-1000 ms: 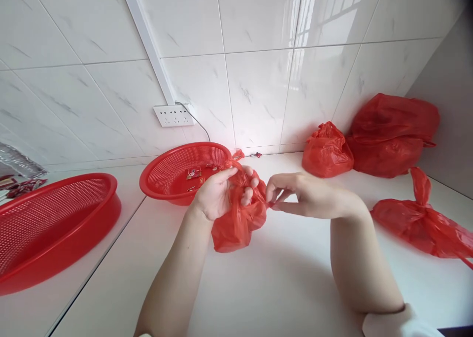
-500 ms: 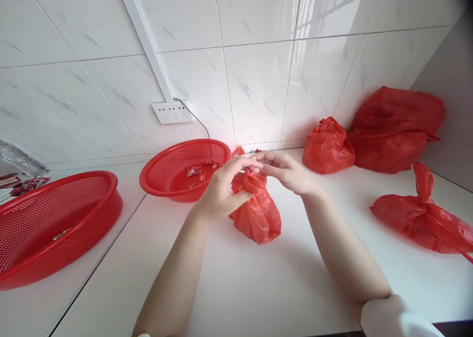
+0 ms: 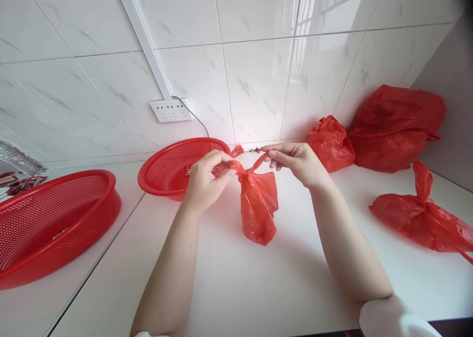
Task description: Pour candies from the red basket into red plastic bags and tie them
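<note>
Left hand (image 3: 203, 184) and right hand (image 3: 299, 163) each pinched an end of a knotted red plastic bag (image 3: 258, 211) over the white tabletop (image 3: 251, 287) (contents unreadable, lol); the round red perforated-plastic basket (image 3: 158, 169), part-hidden, held some tiny thing (image 3: 188, 172).

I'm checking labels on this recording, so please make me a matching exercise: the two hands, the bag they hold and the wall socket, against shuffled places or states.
Column one
1. Left hand
2. Right hand
3. Held bag
4. Socket panel

Column two
A. White, on the tiled wall
B. Pinching the right strip of red plastic
C. Holding the left end of red plastic
D. Red, gathered at its neck

Pairs: 1-C, 2-B, 3-D, 4-A
</note>
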`<state>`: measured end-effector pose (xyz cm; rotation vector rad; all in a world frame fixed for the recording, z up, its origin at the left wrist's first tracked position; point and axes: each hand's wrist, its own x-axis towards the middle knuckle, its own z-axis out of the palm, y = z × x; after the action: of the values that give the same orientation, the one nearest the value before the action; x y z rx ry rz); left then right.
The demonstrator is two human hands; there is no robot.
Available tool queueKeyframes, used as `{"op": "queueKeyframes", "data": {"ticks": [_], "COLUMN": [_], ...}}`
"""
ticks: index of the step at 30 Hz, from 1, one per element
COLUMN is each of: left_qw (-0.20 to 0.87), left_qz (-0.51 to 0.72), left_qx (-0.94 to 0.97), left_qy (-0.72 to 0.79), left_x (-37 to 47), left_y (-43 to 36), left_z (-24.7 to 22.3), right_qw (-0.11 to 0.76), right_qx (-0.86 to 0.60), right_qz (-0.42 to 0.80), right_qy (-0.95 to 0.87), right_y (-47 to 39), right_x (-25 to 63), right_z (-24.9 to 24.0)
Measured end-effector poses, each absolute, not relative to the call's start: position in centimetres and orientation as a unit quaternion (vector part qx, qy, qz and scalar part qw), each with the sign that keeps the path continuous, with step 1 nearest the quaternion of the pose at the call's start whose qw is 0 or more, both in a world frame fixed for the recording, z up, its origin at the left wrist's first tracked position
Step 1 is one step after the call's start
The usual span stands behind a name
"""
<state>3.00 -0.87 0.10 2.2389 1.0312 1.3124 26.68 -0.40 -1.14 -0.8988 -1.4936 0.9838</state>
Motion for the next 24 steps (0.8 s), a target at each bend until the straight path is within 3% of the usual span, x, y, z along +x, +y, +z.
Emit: {"op": "queueKeyframes", "data": {"ticks": [5,13,19,24], "left_qw": [0.055,0.145,0.212,0.238], "left_qz": [0.480,0.487,0.216,0.132], "left_qx": [0.763,0.642,0.734,0.767], "left_qy": [0.430,0.574,0.608,0.582], "left_x": [1.8,-1.0,-0.9,-0.8], "left_y": [-1.1,-0.6,-0.2,0.2], "left_z": [1.0,1.7,1.4,0.7], "right_qw": [0.547,0.497,0.297,0.186], "right_qx": [-0.470,-0.648,-0.741,-0.709], "right_qz": [0.235,0.100,0.132,0.051], "right_qy": [-0.652,-0.569,-0.588,-0.679], "right_y": [-1.4,-2.5,-2.5,-1.9], "right_x": [27.6,30.8,32.9,31.5], "right_z": [-0.7,0.4,0.0,-1.3]}}
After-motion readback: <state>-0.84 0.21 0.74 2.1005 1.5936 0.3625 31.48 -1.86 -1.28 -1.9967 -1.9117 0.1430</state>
